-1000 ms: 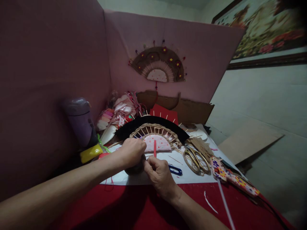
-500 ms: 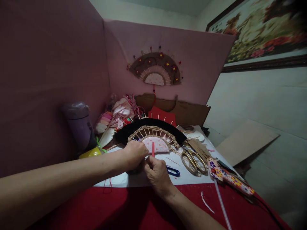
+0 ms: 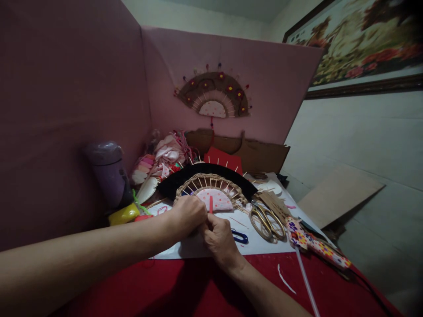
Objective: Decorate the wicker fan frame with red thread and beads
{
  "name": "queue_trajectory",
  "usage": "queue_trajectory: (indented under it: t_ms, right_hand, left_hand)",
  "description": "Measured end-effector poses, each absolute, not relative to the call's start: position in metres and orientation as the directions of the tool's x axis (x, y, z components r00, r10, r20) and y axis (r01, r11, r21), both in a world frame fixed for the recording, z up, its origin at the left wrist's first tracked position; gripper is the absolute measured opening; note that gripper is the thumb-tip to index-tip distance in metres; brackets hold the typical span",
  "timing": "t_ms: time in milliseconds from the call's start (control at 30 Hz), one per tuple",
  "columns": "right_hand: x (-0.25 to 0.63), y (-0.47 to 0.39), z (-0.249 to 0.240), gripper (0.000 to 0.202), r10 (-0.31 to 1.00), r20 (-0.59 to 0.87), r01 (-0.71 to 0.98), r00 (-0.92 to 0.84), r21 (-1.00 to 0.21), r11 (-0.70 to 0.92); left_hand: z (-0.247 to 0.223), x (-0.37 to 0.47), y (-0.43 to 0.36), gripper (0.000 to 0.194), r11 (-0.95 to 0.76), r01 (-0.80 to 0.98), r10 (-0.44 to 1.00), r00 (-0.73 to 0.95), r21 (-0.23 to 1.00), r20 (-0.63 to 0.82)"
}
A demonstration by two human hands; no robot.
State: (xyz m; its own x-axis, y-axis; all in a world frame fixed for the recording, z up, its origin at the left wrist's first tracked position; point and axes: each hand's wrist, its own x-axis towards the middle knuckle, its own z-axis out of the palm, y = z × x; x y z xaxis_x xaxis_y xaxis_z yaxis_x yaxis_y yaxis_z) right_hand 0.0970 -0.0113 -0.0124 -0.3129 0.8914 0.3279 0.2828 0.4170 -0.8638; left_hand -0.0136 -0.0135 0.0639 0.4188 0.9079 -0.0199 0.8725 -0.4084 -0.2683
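My left hand [image 3: 191, 215] is closed at the lower edge of a fan-shaped piece, and what its fingers hold is hidden. Pressed against it, my right hand [image 3: 220, 237] is closed in a pinch just below a narrow red strip [image 3: 211, 204]; whether it grips the strip is too small to tell. The strip lies on the dotted pink half-circle [image 3: 220, 200] at the fan's base. Above that are thin sticks, a braided band [image 3: 214, 176] and a black arc [image 3: 198, 168]. A blue cutter [image 3: 240, 237] lies right of my right hand.
Gold-handled scissors [image 3: 266, 220] and a flower-patterned glue gun [image 3: 317, 245] lie to the right. A purple bottle [image 3: 110, 176] and a yellow packet [image 3: 124, 215] are at left. Behind, a finished fan [image 3: 214, 90] hangs on the pink panel [image 3: 271, 88].
My left hand has shifted slightly right and now overlaps my right hand more. A red piece and red thread have come into view beside the yellow packet.
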Motion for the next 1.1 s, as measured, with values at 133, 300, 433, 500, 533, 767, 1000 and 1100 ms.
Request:
queue_trajectory:
  t_ms: [133, 300, 433, 500, 533, 767, 1000, 1100]
  right_hand:
    - [0.097, -0.010, -0.013, 0.028, 0.902, 0.314, 0.256, -0.296, -0.884, 0.391]
    - [0.098, -0.006, -0.016, 0.030, 0.914, 0.288, 0.239, -0.287, -0.902, 0.359]
    - [0.097, -0.002, -0.020, 0.032, 0.929, 0.265, 0.206, -0.258, -0.924, 0.321]
    - [0.097, 0.000, -0.021, 0.033, 0.941, 0.240, 0.186, -0.240, -0.940, 0.287]
    - [0.097, 0.001, -0.021, 0.034, 0.944, 0.231, 0.176, -0.235, -0.945, 0.275]
    - [0.097, 0.005, -0.023, 0.037, 0.950, 0.231, 0.115, -0.210, -0.959, 0.259]
    - [0.096, 0.012, -0.024, 0.043, 0.931, 0.171, -0.060, -0.323, -0.985, 0.160]
    - [0.097, 0.014, -0.024, 0.047, 0.931, 0.166, -0.071, -0.325, -0.986, 0.151]
  left_hand:
    - [0.062, -0.018, -0.015, 0.030, -0.402, 0.840, 0.891, 0.451, -0.364, 0.059]
    - [0.063, -0.025, -0.016, 0.024, -0.419, 0.820, 0.878, 0.475, -0.390, 0.055]
    - [0.059, -0.036, -0.012, 0.022, -0.453, 0.806, 0.847, 0.523, -0.381, 0.097]
    - [0.056, -0.043, -0.008, 0.022, -0.446, 0.819, 0.846, 0.517, -0.362, 0.127]
    - [0.055, -0.046, -0.007, 0.023, -0.444, 0.829, 0.851, 0.509, -0.339, 0.128]
    - [0.068, -0.059, -0.003, 0.014, -0.258, 0.958, 0.896, 0.189, 0.124, 0.402]
    - [0.063, -0.042, -0.019, 0.011, 0.018, -0.266, 1.000, 0.030, 0.964, -0.011]
    - [0.056, -0.035, -0.027, 0.017, 0.154, -0.524, 0.987, 0.123, 0.838, -0.104]
